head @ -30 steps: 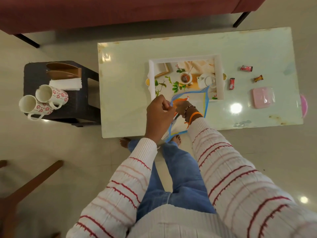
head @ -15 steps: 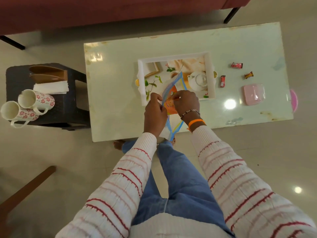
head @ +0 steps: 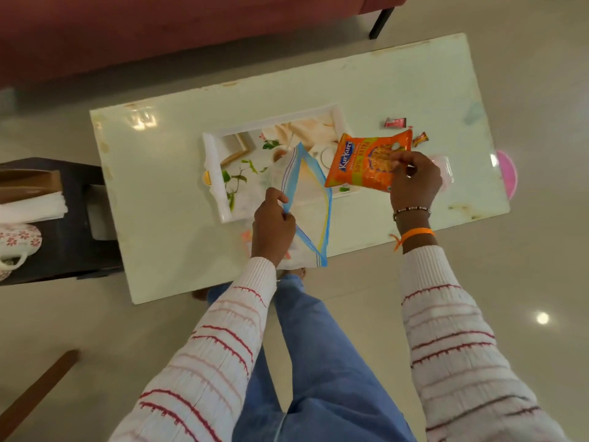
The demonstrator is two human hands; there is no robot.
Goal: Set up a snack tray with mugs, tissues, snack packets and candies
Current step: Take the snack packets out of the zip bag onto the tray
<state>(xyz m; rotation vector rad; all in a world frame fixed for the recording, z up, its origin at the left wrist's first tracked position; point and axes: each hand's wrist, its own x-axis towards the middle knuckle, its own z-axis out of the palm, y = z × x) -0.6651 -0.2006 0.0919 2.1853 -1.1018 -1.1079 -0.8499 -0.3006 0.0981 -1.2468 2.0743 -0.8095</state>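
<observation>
Long pale tabletop [head: 159, 173], bearing the printed tray [head: 213, 173] near mid-span so both hands reach it. Above the tray's near edge, a clear zip bag [head: 310, 199], mouth kept agape by the left hand [head: 273, 229] pinching one blue lip. Over the tray's right end, an orange snack packet [head: 360, 164], pinched at its corner by the right hand [head: 414, 183], clear of the bag, probably bound for the tray. Toward the far right corner, small candies [head: 395, 122], not yet gathered. Inside the bag, perhaps another packet; too hazy to tell.
</observation>
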